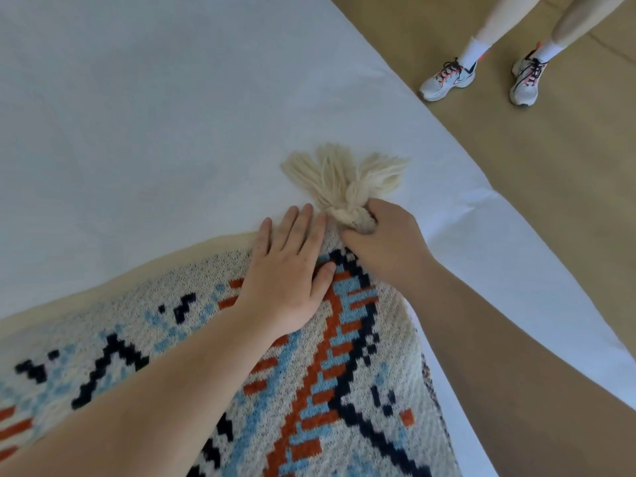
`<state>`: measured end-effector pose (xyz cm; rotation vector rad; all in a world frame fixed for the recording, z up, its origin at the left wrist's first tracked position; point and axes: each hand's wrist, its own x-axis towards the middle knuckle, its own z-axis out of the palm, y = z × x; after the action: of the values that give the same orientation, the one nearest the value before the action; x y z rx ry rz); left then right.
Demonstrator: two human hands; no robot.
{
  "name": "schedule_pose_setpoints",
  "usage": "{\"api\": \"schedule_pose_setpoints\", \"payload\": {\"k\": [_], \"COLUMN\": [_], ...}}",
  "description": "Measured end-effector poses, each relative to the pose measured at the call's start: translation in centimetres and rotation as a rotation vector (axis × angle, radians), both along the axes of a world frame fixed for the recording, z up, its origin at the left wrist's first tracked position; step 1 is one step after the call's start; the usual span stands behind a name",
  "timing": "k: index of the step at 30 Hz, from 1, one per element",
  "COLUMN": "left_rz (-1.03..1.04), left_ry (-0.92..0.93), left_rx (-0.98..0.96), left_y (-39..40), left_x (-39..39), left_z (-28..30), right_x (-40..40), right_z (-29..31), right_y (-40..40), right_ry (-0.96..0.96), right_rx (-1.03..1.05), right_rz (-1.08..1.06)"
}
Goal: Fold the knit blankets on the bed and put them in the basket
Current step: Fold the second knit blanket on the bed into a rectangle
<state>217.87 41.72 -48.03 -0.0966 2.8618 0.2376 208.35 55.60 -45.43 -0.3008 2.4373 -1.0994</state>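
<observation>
Near the bed's right edge, the left hand presses flat on the blanket; the right hand pinches its tassel.

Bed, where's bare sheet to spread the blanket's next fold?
Bare sheet runs left and beyond the tassel, up to the bed's far edge. A narrow strip lies right of the blanket. The corner is crowded: left hand flat on the knit, right hand gripping the tassel's knot.
</observation>
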Motion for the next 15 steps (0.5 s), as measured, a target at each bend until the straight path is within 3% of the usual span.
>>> {"api": "schedule_pose_setpoints", "payload": {"k": [4,10,15], "left_rz": [-0.024,-0.058,-0.041], "left_ry": [0.055,0.090,0.000], "left_rx": [-0.012,-0.022,-0.057], "left_y": [0.1,0.9,1.4], "left_x": [0.3,-1.1,-3.6], "left_z": [-0.1,0.3,0.0], "right_x": [-0.5,-2.1,-3.6], "right_z": [-0.2,0.1,-0.9], "right_y": [0.2,0.5,0.6], "right_ry": [0.079,0.139,0.100], "right_rx": [0.040,-0.174,-0.185], "right_rz": [0.075,-0.168,-0.302]}}
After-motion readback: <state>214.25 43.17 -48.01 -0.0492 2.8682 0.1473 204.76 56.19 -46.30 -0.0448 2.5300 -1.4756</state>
